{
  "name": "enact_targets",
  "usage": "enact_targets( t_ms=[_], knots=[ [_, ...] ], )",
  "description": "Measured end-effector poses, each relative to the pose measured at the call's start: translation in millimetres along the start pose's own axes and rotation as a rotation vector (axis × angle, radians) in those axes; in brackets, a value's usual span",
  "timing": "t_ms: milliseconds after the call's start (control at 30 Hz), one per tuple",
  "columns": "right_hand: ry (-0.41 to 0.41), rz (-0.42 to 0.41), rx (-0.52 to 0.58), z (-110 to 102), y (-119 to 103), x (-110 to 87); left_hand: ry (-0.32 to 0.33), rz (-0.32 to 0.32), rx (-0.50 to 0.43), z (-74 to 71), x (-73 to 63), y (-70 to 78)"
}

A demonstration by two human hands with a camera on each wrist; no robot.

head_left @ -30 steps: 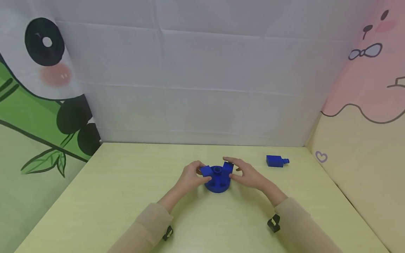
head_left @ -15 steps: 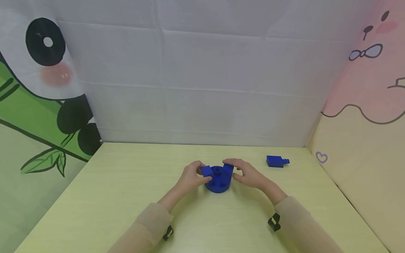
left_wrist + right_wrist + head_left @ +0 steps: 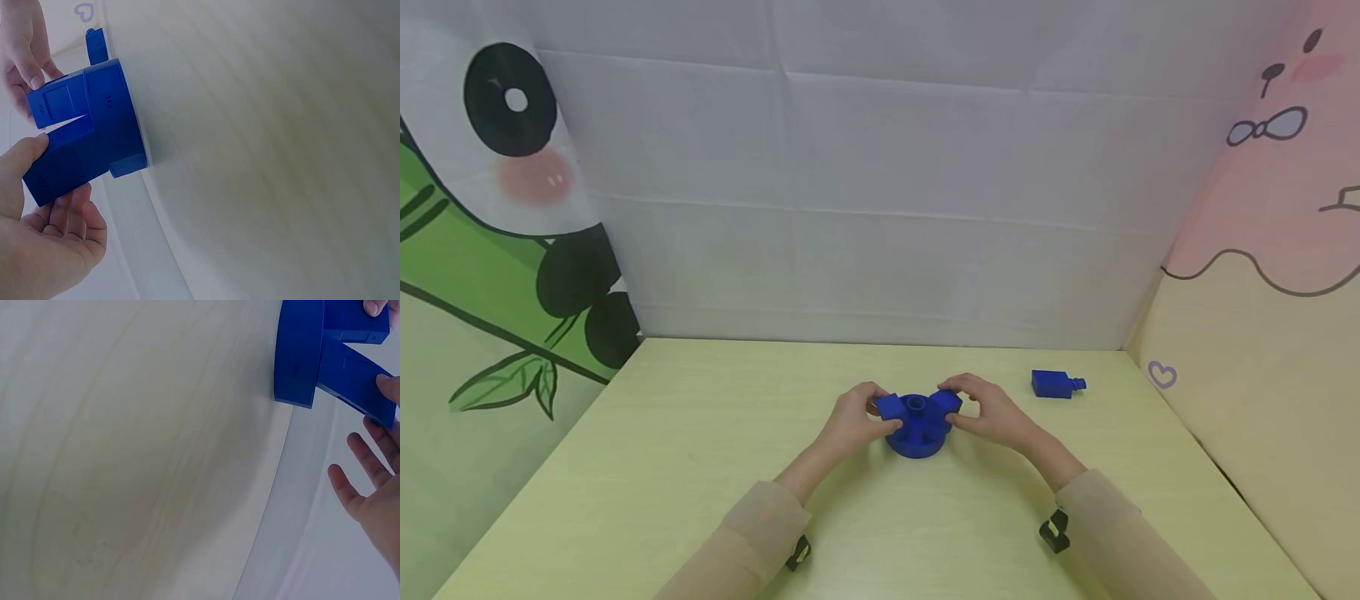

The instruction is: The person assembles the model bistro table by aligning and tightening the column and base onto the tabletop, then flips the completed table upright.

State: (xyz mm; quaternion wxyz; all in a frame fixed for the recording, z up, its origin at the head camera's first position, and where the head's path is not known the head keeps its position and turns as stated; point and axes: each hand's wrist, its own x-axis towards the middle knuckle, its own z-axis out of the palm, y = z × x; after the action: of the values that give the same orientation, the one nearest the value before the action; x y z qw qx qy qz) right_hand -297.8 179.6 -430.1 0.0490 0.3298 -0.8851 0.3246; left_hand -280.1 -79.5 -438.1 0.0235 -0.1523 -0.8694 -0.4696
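Note:
A blue round base (image 3: pixel 916 447) with a short hollow post in its middle stands on the table. Two blue rectangular blocks rise from it, one each side, both leaning outward. My left hand (image 3: pixel 852 419) pinches the left block (image 3: pixel 891 407) between thumb and fingers. On the other side, my right hand (image 3: pixel 990 412) grips the right block (image 3: pixel 947 401) near its top end. In the right wrist view its thumb lies on one face, and the other fingers are spread. The left wrist view shows a gap between the two blocks (image 3: pixel 65 159). The blocks' lower ends are hidden.
A separate blue block with a narrow knobbed end (image 3: pixel 1054 384) lies toward the back right of the pale yellow table (image 3: pixel 647 467). A white cloth wall (image 3: pixel 887 208) stands behind, with printed panels at both sides.
The right block has swung outward to the right, from nearly upright to leaning. My right hand's fingers first came down onto its top, then moved right with it. My left hand has stayed put.

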Motion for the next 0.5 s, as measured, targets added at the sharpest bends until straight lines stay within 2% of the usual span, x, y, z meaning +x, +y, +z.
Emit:
enact_targets(
  t_ms=[233,500],
  knots=[
    [0.087,0.039,-0.016,2.9,-0.2,-3.1,0.001,-0.002,0.015,1.7,0.3,-2.3],
    [0.13,0.114,0.03,8.4,-0.8,-5.8,0.005,0.004,0.011,1.8,-0.3,-2.2]
  ],
)
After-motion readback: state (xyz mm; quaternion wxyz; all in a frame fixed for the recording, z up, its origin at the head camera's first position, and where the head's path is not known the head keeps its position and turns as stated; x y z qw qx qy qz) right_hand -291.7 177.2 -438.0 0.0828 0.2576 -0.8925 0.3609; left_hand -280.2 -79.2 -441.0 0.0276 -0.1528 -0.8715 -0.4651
